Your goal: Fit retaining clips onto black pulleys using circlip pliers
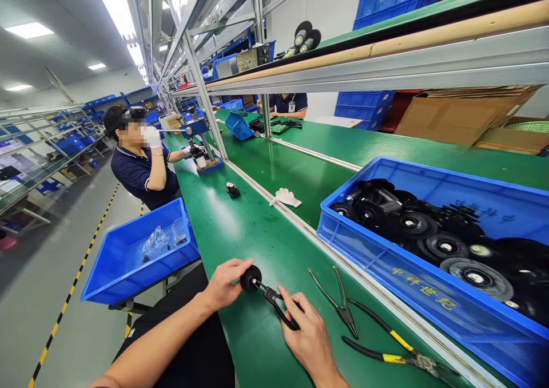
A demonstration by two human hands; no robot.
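Note:
My left hand (226, 284) grips a small round black wheel-like part (250, 278) by its edge, above the green bench near its front edge. In my right hand (309, 332) are black-handled circlip pliers (273, 298), my fingers wrapped round the handles. The tips of the pliers touch the light centre of the black part. To the right, another pair of pliers (342, 308) with bare metal handles lies on the bench. Beside it rest larger pliers (401, 349) with black and yellow handles.
A blue bin (343, 239) of black wheels stands at right. Another blue bin (128, 282) with clear plastic bags sits at left. A white glove (286, 197) and a small black part (232, 190) lie on the green bench (214, 228). A co-worker (139, 165) works at a press (199, 142).

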